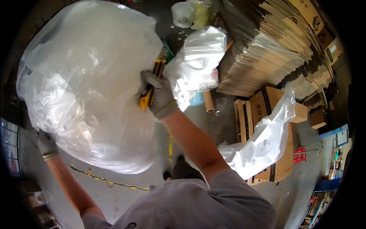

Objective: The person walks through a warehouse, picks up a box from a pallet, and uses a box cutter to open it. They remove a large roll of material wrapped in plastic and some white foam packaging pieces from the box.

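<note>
Right hand (160, 91) grasps a slim yellow-black knife (144, 102); left of its fingers bulges a glossy, crinkled plastic bag (103, 87); left hand (47, 145), grip unclear.

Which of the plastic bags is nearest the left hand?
The huge translucent bag, filling the view's left; the left hand is at its lower-left edge. The others, including the upper-middle bag and the right-side bag, are smaller and farther away.

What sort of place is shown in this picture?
Probably a warehouse or packing area: I see stacked cardboard sheets, a wooden pallet by a large carton, and yellow floor markings.
</note>
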A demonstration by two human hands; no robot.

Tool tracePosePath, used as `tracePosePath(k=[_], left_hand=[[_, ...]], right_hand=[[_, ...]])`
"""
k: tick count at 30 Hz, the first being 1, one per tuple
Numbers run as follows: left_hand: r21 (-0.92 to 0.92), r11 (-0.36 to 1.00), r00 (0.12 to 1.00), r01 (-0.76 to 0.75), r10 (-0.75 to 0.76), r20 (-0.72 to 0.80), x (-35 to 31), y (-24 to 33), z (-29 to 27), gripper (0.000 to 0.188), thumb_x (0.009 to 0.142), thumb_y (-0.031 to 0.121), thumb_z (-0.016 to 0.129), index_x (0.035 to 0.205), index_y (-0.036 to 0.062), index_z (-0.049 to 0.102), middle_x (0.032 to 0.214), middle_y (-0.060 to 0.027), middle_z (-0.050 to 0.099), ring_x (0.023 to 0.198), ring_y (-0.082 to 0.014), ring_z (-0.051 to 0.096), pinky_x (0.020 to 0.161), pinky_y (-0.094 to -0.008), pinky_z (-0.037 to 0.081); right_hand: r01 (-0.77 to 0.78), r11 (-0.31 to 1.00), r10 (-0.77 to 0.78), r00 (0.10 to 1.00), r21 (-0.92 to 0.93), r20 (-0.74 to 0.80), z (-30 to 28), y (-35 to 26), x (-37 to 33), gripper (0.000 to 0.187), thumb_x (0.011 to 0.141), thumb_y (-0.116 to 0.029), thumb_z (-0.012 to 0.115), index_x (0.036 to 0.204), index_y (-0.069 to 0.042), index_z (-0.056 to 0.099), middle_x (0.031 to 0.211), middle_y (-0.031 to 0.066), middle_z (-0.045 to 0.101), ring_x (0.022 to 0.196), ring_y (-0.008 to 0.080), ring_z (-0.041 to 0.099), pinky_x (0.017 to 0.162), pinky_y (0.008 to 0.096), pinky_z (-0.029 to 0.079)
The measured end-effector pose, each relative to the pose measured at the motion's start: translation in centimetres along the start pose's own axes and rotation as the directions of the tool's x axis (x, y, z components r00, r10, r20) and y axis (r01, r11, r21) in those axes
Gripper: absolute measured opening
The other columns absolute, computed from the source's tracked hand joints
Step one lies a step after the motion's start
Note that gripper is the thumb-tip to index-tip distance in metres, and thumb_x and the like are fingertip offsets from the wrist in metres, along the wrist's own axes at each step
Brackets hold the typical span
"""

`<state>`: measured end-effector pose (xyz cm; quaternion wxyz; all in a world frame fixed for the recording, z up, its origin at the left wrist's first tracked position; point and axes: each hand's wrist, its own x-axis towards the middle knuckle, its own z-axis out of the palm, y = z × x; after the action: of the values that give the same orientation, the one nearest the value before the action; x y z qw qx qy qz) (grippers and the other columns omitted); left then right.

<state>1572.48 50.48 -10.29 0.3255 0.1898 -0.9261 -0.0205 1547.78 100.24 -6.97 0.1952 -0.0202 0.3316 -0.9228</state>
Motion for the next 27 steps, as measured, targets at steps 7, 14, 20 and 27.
tracePosePath(k=[7,14,20,27], left_hand=[[0.095,0.977,0.972,0.191,-0.175,-0.156,6.6,-16.2,-1.8,0.033,0.094,0.011,0.043,0.122,-0.0021,0.055,0.083,-0.0211,0.063,0.069,-0.0294,0.057,0.064,-0.037,0.047],[0.454,0.847,0.961,0.277,-0.244,-0.132,13.9,-31.0,1.0,0.042,0.09,0.007,0.047,0.13,-0.003,0.049,0.094,-0.0263,0.063,0.081,-0.0372,0.061,0.071,-0.045,0.048],[0.2,0.931,0.951,0.306,-0.287,-0.117,24.9,-40.8,10.2,0.036,0.098,0.012,0.039,0.124,-0.0082,0.053,0.114,-0.0219,0.063,0.102,-0.0291,0.061,0.087,-0.0366,0.047],[-0.227,0.911,0.925,0.345,-0.371,-0.082,38.2,-40.3,22.3,0.034,0.098,0.014,0.04,0.114,-0.0096,0.058,0.114,-0.0161,0.063,0.099,-0.0223,0.058,0.082,-0.033,0.046]], right_hand=[[-0.289,0.952,0.253,0.931,0.105,0.264,7.9,12.2,11.1,0.013,0.088,-0.015,0.063,0.087,-0.006,0.053,0.066,0.0018,0.05,0.05,0.0129,0.054,0.044,0.0319,0.052],[-0.326,0.944,0.298,0.908,0.049,0.296,16.3,24.5,24.6,0.015,0.087,-0.016,0.064,0.086,-0.007,0.053,0.068,0.001,0.05,0.051,0.012,0.054,0.046,0.0297,0.051],[-0.432,0.896,0.387,0.871,0.099,0.303,21.3,30.0,39.8,0.017,0.085,-0.014,0.067,0.09,-0.008,0.052,0.069,-0.0007,0.051,0.051,0.0108,0.054,0.047,0.0292,0.05],[-0.365,0.914,0.324,0.919,0.178,0.222,20.5,30.9,51.9,0.014,0.087,-0.016,0.066,0.091,-0.008,0.056,0.071,0.0004,0.056,0.053,0.0119,0.056,0.048,0.0281,0.051]])
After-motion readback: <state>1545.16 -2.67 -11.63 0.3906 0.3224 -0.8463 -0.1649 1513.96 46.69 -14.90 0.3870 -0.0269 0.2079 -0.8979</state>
